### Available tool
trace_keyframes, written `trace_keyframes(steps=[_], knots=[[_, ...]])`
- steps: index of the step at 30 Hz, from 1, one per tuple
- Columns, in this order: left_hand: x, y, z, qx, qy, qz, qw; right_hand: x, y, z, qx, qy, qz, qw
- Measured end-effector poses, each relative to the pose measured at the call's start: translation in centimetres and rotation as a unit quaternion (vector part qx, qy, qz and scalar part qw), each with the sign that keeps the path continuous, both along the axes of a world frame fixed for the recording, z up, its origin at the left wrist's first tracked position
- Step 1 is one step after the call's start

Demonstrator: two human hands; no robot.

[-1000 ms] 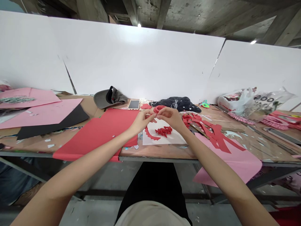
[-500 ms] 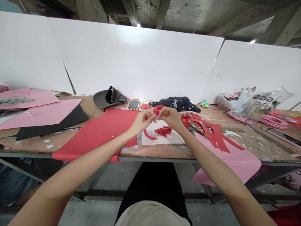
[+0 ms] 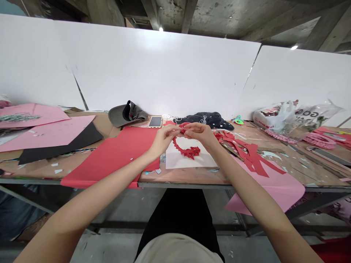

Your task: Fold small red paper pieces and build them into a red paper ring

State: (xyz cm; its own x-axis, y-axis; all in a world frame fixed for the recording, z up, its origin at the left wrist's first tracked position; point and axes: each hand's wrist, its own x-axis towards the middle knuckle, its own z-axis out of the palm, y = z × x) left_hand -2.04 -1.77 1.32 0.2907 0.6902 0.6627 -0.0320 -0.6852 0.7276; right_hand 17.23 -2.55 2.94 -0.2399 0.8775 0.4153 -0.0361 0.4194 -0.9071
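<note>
Paper in a jagged red strip is pinched between the fingertips of the left hand and right hand. It is suspended over a white sheet, near heaped red pieces.

From my seat, a grey cap lies at eleven o'clock, a light-edged phone just beside it toward twelve. Past twelve I see a bunched dark cloth by the white wall. A green ring sits at one; a white plastic bag and a clear bag are at two.
</note>
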Motion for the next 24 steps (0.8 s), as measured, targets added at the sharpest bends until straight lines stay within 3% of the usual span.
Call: trace_keyframes(steps=[10, 18, 24], knots=[[0.0, 0.0, -0.1, -0.038, -0.002, 0.006, 0.999, 0.0, -0.4, 0.6, 0.075, 0.024, -0.032, 0.996], [0.1, -0.4, 0.3, 0.032, -0.014, 0.04, 0.999, -0.6, -0.9, 0.4, 0.231, -0.026, -0.09, 0.969], [0.2, -0.5, 0.3, 0.052, -0.023, 0.039, 0.998, -0.5, -1.0, 0.2, 0.267, -0.036, -0.082, 0.96]])
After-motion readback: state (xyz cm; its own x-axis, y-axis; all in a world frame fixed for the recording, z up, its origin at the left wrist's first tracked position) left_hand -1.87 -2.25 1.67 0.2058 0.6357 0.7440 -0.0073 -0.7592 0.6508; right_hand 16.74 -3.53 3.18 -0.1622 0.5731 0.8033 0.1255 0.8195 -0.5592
